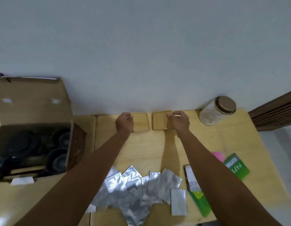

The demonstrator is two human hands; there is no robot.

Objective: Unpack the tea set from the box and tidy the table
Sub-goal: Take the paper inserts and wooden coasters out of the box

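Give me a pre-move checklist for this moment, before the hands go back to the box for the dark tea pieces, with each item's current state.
1. Two wooden coasters laid side by side at the wall edge: left coaster, right coaster: ok.
2. Left hand clear of its coaster: not ok, it sits at the coaster's left edge.
3. Right hand clear: not ok, it overlaps the coaster's right edge.
4. Cardboard box open, dark tea pieces reachable: ok.
5. Landing space free: not ok, foil packets litter the near table.
6. Glass jar stable: cannot tell, it appears tilted.
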